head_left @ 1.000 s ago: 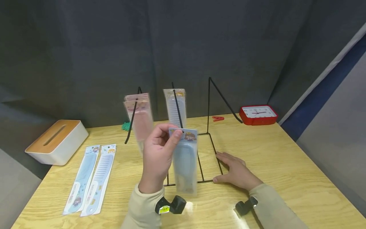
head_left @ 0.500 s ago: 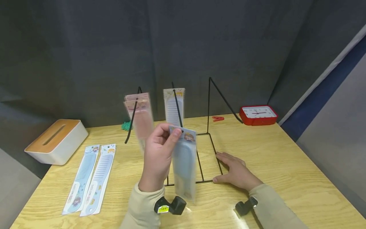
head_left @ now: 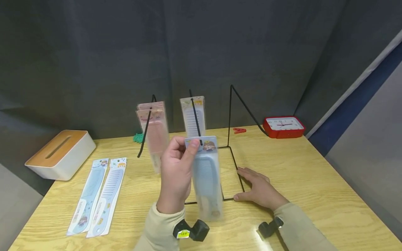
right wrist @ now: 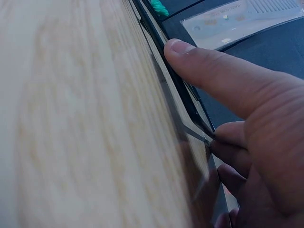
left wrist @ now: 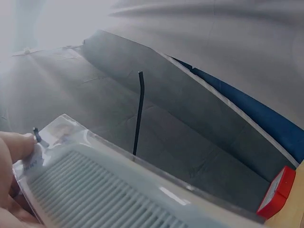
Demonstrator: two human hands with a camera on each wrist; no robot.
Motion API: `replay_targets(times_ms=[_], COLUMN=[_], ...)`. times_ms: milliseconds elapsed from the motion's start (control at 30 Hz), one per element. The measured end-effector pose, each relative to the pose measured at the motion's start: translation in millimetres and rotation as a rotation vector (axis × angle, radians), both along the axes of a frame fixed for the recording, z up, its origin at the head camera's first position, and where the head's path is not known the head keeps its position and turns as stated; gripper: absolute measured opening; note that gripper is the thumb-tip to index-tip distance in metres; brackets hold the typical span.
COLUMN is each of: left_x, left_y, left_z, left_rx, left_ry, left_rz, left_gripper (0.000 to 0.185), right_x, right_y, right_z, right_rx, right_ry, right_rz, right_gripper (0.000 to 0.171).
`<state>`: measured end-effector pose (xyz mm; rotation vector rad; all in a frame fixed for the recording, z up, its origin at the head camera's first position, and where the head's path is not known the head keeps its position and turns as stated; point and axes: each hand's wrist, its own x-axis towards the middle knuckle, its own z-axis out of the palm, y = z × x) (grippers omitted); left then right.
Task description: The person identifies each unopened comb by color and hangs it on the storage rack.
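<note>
My left hand [head_left: 177, 170] pinches the top of a packaged blue comb [head_left: 205, 174] between thumb and fingers. The tip of the middle hook pokes through the hole in its card, and the left wrist view also shows this black tip [left wrist: 36, 134] beside the thumb. Behind it, a packaged comb with wide teeth [head_left: 192, 118] hangs on the same hook. My right hand [head_left: 259, 188] rests on the front right corner of the black wire rack [head_left: 233, 158], thumb on the front bar and fingers against the side bar. In the right wrist view, the thumb [right wrist: 204, 64] lies on the bar.
Packaged pink combs [head_left: 154, 136] hang on the left hook; the right hook [head_left: 249, 109] is bare. Two packaged combs [head_left: 108, 195] lie at left beside a tissue box [head_left: 61, 153]. A red clock [head_left: 284, 127], red clip [head_left: 240, 130] and green string bundle [head_left: 138, 138] sit toward the back.
The held comb has moved slightly up and back toward the hook, whose tip now shows in front of its card. The right hand has stayed in place.
</note>
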<state>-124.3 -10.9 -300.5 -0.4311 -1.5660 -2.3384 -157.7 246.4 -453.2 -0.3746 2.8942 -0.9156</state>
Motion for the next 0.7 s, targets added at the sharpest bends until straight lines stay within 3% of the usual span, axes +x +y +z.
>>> replay_targets(times_ms=[400,567,700], left_x=[-17.8,-28.4,-39.9], left_y=[-3,-5,-8], left_z=[-16.0,-33.7,-51.6], left_rx=[-0.081,-0.118,-0.201], left_ry=[0.010,-0.042,-0.089], left_rz=[-0.052,-0.107,-0.101], left_gripper=[0.006,0.029,0.041], right_x=[-0.3,-0.2,0.1], right_y=[0,1,2], right_z=[0.1,-1.0,-1.6], right_rx=[-0.006,-0.009,-0.019], right_ry=[0.016,0.010,0.013], right_rz=[0.016,0.016,0.015], right_gripper=[0.101,0.101,0.100])
